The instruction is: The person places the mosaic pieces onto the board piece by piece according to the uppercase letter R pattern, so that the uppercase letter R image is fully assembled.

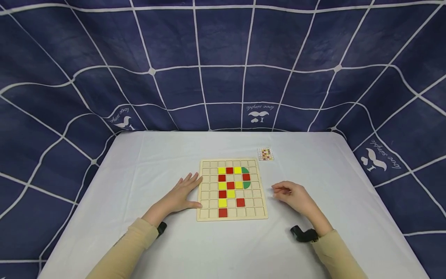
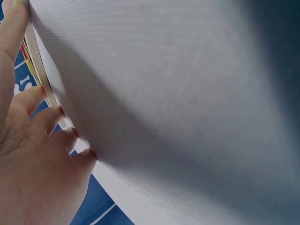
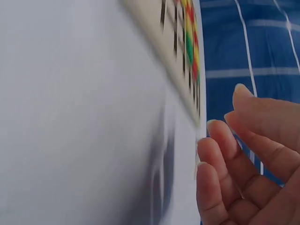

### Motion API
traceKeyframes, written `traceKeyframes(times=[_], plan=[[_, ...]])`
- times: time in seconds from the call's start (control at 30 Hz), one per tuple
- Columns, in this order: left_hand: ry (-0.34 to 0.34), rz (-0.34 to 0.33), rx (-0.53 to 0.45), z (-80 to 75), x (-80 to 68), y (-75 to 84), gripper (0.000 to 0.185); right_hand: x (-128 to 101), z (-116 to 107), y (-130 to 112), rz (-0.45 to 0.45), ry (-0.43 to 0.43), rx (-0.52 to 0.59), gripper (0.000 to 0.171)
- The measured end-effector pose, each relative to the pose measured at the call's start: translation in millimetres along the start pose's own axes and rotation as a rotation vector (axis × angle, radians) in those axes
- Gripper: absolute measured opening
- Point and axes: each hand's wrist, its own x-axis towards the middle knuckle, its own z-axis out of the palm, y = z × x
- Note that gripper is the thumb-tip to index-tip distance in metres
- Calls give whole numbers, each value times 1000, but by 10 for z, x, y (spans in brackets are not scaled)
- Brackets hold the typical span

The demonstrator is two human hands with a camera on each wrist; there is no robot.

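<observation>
A square wooden grid board (image 1: 210, 162) lies flat on the white table, holding red, yellow and green pieces in some cells. My left hand (image 1: 181, 195) rests at the board's left edge, fingers spread, thumb and a fingertip touching the rim. From the left wrist view, the thumb and fingers of this hand (image 2: 42, 145) meet the board's side and the cloth. To the right of the board, apart from it, my right hand (image 1: 292, 195) hovers with loosely bent fingers. Nothing shows between those fingers (image 3: 222, 140) in the right wrist view.
A small printed card (image 1: 266, 154) with a coloured grid pattern lies just beyond the board's upper right corner. White cloth covers the table (image 1: 156, 155). Dark blue fabric (image 1: 223, 46) with white lines hangs behind and at both sides.
</observation>
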Motion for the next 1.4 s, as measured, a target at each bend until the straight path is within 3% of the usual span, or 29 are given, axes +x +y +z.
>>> traceKeyframes(times=[0.27, 0.63, 0.8, 1.1, 1.4], plan=[[-6, -6, 0, 2, 5, 14, 105, -236, -372, 399, 96, -13, 4, 39], [-13, -17, 2, -6, 9, 38, 104, -370, -413, 603, 76, -72, -56, 43], [-9, -19, 6, -5, 3, 35, 104, -348, -394, 601, 51, -76, -91, 34], [3, -2, -5, 5, -2, 9, 104, -309, -363, 479, 107, -70, -123, 28], [1, -2, -13, 4, -6, 9, 103, -186, -206, 265, 78, 4, -36, 20]])
